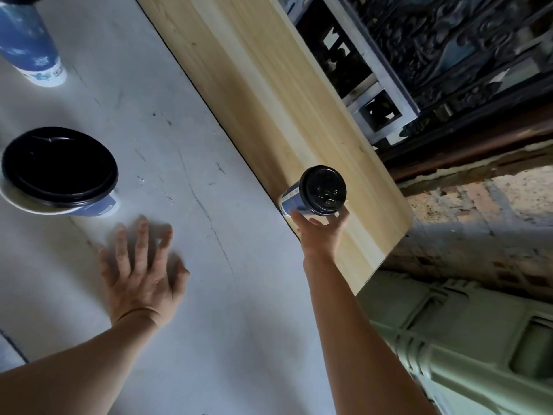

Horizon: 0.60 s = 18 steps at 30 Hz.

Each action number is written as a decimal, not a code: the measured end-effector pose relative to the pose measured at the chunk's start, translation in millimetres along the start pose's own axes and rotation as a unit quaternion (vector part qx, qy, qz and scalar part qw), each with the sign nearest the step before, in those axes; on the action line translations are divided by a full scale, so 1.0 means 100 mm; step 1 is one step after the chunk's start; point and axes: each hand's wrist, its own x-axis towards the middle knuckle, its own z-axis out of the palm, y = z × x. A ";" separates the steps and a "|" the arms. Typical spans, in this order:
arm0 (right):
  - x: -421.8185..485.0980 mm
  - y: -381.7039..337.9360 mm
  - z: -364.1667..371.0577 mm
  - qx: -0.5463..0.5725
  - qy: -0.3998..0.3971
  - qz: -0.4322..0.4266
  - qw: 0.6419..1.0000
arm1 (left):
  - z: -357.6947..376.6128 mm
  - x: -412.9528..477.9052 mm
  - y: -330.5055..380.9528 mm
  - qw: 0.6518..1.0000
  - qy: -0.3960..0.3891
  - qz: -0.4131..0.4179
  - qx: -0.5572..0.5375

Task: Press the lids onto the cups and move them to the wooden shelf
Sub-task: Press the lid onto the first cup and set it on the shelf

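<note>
**First lidded cup at the shelf's edge, two more wait on the table**

A person's right hand [323, 232] grips a blue paper cup [294, 202], its black lid [323, 190] apparently seated, at centre right of the frame. The fingers [339, 218] curl round the cup's side. The cup sits over the near edge of the pale wooden shelf [269, 85], where the board meets the grey table [167, 121]. Whether its base already touches the wood cannot be told.

The left hand [143, 265] hovers low over the table at lower left, fingers spread and holding nothing, its outline blurred.

By this view the job is in its early part, as the shelf shows no other cup. A second cup [98, 209] stands at the left edge of the frame under a loose-looking lid [59, 172], with white rim showing below it, so it probably needs pressing. A third cup [30, 46], blue and white, stands at upper left, its top cut off by the frame.

Nothing lies on the shelf's long surface to block a landing. A green plastic crate [463, 339] sits at lower right, and dark metal grillwork [449, 55] fills the upper right beyond the board.
</note>
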 end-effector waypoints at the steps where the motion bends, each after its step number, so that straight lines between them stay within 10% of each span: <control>1: -0.02 0.00 -0.02 0.003 0.004 0.010 1.000 | 0.00 0.00 -0.01 1.000 -0.001 0.001 0.002; 18: -1.48 0.47 0.49 -0.075 0.047 0.165 0.982 | 0.00 0.01 -0.09 0.993 -0.095 0.009 -0.069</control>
